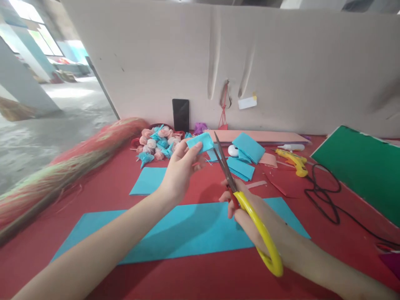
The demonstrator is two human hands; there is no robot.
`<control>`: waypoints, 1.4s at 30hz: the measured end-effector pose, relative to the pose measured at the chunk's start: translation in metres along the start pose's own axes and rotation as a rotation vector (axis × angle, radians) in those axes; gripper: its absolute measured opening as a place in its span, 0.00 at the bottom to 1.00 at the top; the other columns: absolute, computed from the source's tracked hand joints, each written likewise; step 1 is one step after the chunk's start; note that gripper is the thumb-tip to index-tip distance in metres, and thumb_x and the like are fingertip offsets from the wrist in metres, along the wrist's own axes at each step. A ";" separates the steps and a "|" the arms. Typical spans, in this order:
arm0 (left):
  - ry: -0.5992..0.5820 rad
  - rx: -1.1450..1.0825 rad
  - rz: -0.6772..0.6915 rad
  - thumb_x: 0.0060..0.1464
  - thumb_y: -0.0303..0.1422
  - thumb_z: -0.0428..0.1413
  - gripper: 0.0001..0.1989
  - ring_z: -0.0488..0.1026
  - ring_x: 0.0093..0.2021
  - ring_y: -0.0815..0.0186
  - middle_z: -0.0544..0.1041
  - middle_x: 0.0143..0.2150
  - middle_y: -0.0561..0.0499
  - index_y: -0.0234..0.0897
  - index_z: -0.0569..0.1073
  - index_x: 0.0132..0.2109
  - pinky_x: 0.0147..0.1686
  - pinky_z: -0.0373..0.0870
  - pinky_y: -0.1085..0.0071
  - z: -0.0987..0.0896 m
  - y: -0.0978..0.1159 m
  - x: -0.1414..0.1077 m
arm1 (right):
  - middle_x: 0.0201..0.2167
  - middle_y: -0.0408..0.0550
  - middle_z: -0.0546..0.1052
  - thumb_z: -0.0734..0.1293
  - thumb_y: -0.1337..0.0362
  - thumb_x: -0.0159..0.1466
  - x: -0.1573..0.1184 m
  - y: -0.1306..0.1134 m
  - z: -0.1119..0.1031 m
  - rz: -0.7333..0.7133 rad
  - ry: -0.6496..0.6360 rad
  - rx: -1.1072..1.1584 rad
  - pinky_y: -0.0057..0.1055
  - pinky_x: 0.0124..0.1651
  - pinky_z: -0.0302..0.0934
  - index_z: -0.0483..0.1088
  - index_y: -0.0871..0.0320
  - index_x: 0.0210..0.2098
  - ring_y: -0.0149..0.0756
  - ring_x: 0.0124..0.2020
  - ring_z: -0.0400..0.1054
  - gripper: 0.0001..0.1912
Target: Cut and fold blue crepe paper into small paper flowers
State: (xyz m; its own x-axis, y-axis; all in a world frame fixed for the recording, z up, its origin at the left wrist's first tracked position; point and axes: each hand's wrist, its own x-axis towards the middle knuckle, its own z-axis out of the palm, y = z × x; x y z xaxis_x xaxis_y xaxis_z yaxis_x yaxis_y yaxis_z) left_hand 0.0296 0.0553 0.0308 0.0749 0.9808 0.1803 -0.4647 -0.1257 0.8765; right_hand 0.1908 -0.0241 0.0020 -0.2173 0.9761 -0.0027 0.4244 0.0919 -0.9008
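My left hand [183,166] pinches a small folded blue paper piece [201,143] between thumb and fingers. In my right hand [246,208] are scissors [233,183] with yellow handles, their blades parted and pointing up beside the right end of the folded piece. Below both hands a long blue paper strip [187,233] lies across the red table [109,187]. A smaller blue sheet [148,181] lies behind my left forearm. Folded blue papers [248,148] are stacked behind the scissors, near a round white object [233,150].
Pink, white and blue paper flowers [158,143] are heaped at the back left, near a standing black phone [181,114]. To the right are a yellow glue gun [293,161], its black cord and a green board [362,171]. A fringed bundle [71,154] edges the left side.
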 end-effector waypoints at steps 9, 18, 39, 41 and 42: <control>-0.007 0.078 0.069 0.59 0.31 0.50 0.17 0.56 0.19 0.76 0.59 0.17 0.61 0.39 0.49 0.27 0.20 0.55 0.79 0.018 -0.007 -0.016 | 0.29 0.44 0.67 0.54 0.69 0.59 -0.003 0.002 0.006 0.067 -0.034 -0.036 0.26 0.26 0.56 0.57 0.54 0.39 0.30 0.26 0.61 0.09; 0.013 0.132 0.106 0.59 0.33 0.51 0.14 0.55 0.19 0.76 0.59 0.17 0.61 0.38 0.54 0.28 0.20 0.55 0.79 0.016 -0.008 -0.014 | 0.22 0.39 0.63 0.55 0.72 0.58 -0.004 0.006 0.015 0.093 -0.063 -0.004 0.24 0.24 0.51 0.57 0.54 0.45 0.28 0.22 0.58 0.16; -0.102 0.176 0.005 0.60 0.35 0.48 0.13 0.57 0.19 0.74 0.58 0.17 0.60 0.39 0.54 0.29 0.21 0.58 0.77 0.017 -0.017 -0.020 | 0.28 0.45 0.68 0.55 0.67 0.58 -0.001 -0.008 0.005 0.066 -0.048 0.019 0.24 0.20 0.53 0.58 0.56 0.37 0.25 0.18 0.56 0.07; -0.125 0.149 0.016 0.60 0.34 0.47 0.11 0.58 0.19 0.74 0.58 0.18 0.60 0.39 0.56 0.30 0.21 0.58 0.77 0.015 -0.017 -0.019 | 0.27 0.44 0.69 0.55 0.66 0.59 -0.001 -0.011 0.002 0.044 -0.038 -0.009 0.25 0.22 0.55 0.57 0.57 0.37 0.26 0.18 0.57 0.06; -0.134 0.131 0.023 0.60 0.34 0.46 0.10 0.58 0.20 0.73 0.58 0.19 0.59 0.39 0.56 0.30 0.21 0.59 0.77 0.015 -0.017 -0.019 | 0.26 0.44 0.68 0.54 0.65 0.60 0.000 -0.012 0.001 0.033 -0.037 -0.017 0.26 0.22 0.55 0.57 0.56 0.37 0.27 0.19 0.57 0.06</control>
State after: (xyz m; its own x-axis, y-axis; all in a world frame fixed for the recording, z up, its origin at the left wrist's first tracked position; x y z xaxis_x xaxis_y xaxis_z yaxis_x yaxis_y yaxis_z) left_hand 0.0494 0.0368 0.0188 0.1865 0.9497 0.2517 -0.3496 -0.1752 0.9204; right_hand 0.1849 -0.0257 0.0123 -0.2352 0.9707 -0.0489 0.4464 0.0632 -0.8926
